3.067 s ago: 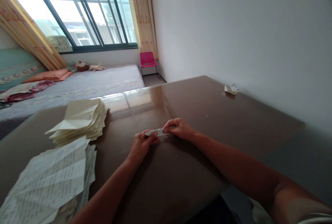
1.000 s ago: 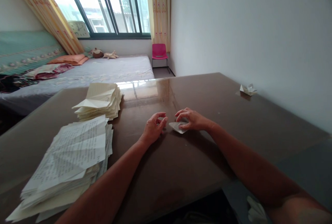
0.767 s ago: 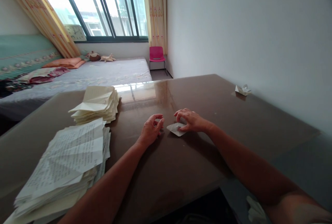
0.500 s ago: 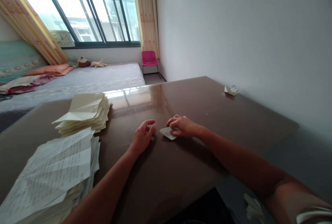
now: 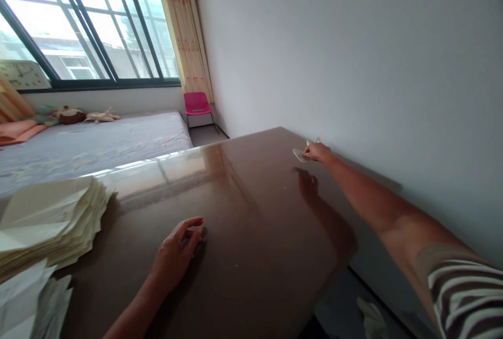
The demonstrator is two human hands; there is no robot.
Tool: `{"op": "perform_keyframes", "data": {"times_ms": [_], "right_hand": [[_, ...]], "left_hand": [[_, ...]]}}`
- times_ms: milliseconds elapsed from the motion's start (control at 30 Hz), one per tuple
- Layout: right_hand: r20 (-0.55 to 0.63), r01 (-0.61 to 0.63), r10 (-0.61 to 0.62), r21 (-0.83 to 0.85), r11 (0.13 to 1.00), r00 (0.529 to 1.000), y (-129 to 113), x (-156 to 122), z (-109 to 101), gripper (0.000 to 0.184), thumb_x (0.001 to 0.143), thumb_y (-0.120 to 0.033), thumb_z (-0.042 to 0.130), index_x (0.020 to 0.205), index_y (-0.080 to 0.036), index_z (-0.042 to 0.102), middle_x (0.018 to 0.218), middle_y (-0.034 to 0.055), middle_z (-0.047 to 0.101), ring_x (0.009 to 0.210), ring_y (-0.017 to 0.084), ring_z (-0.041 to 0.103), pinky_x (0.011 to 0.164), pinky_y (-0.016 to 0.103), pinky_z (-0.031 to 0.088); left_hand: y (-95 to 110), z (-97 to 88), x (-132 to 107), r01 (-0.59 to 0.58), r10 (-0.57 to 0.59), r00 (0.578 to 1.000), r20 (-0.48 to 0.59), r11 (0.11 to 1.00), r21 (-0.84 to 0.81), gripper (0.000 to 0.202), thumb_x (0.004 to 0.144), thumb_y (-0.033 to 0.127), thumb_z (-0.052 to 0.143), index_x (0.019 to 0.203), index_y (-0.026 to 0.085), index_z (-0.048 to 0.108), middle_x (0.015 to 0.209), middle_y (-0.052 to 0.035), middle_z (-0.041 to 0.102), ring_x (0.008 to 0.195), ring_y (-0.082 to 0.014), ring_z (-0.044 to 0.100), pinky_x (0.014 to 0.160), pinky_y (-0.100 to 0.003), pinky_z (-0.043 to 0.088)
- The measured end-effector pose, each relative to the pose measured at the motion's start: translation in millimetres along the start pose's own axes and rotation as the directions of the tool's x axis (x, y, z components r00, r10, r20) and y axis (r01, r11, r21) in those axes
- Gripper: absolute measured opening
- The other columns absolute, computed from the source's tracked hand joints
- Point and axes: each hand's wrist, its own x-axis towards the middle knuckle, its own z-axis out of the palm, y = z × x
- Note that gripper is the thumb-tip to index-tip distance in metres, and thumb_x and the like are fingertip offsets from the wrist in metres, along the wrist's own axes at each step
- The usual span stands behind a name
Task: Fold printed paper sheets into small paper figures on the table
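My right hand (image 5: 316,152) is stretched out to the far right edge of the brown table (image 5: 251,213), by the wall. Its fingers are closed on a small folded paper piece (image 5: 300,154) that touches the tabletop. Another bit of white folded paper (image 5: 316,141) peeks out just behind the hand. My left hand (image 5: 176,251) rests on the table near me with its fingers loosely curled and apart, holding nothing.
A stack of cream folded sheets (image 5: 51,218) lies at the left of the table, with printed sheets (image 5: 27,297) at the near left corner. Beyond the table are a bed (image 5: 90,142), a pink chair (image 5: 197,104) and a window (image 5: 78,24). A white wall (image 5: 353,66) runs along the right.
My right hand has carried the folded paper piece from the table's middle out to the far right edge by the wall. My left hand stayed on the table. The view swung right.
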Motion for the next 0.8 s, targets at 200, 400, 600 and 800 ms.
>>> {"op": "perform_keyframes", "data": {"times_ms": [200, 400, 600, 800], "right_hand": [[-0.095, -0.212, 0.200, -0.139, 0.967, 0.975, 46.1, 46.5, 16.6, 0.030, 0.086, -0.035, 0.051, 0.104, -0.021, 0.069, 0.126, 0.0148, 0.052, 0.122, 0.033, 0.034, 0.093, 0.055, 0.032], [-0.063, -0.233, 0.226, -0.176, 0.956, 0.972, 48.9, 82.7, 37.2, 0.038, 0.085, -0.032, 0.049, 0.119, -0.018, 0.061, 0.128, 0.0142, 0.050, 0.123, 0.032, 0.032, 0.096, 0.055, 0.032], [-0.011, -0.228, 0.230, -0.167, 0.959, 0.973, 48.2, 98.1, 44.9, 0.037, 0.084, -0.034, 0.051, 0.116, -0.018, 0.063, 0.127, 0.0141, 0.052, 0.124, 0.032, 0.032, 0.096, 0.058, 0.031], [-0.006, -0.241, 0.242, -0.129, 0.962, 0.970, 50.9, 99.6, 32.6, 0.030, 0.081, -0.043, 0.056, 0.100, -0.025, 0.070, 0.121, 0.0113, 0.057, 0.123, 0.034, 0.033, 0.093, 0.061, 0.030]], "left_hand": [[-2.0, -0.1, 4.3, 0.001, 0.003, 1.000, -0.030, 0.992, 0.125, 0.050, 0.079, 0.060, 0.049, 0.110, 0.024, 0.062, 0.077, -0.0018, 0.070, 0.061, -0.0180, 0.062, 0.054, -0.026, 0.048], [-5.9, -1.1, 6.0, -0.021, 0.027, 0.999, -0.034, 0.986, 0.165, 0.045, 0.081, 0.055, 0.049, 0.110, 0.024, 0.063, 0.083, -0.0012, 0.071, 0.071, -0.0178, 0.065, 0.065, -0.025, 0.050], [-5.9, -1.1, 6.2, -0.032, 0.040, 0.998, -0.039, 0.980, 0.195, 0.043, 0.081, 0.054, 0.049, 0.109, 0.025, 0.063, 0.088, -0.0014, 0.072, 0.074, -0.0176, 0.065, 0.065, -0.024, 0.050], [-2.0, -1.5, 6.0, -0.026, 0.036, 0.998, -0.042, 0.975, 0.222, 0.041, 0.081, 0.053, 0.049, 0.107, 0.025, 0.065, 0.088, -0.0002, 0.072, 0.071, -0.0169, 0.065, 0.063, -0.023, 0.049]]}}
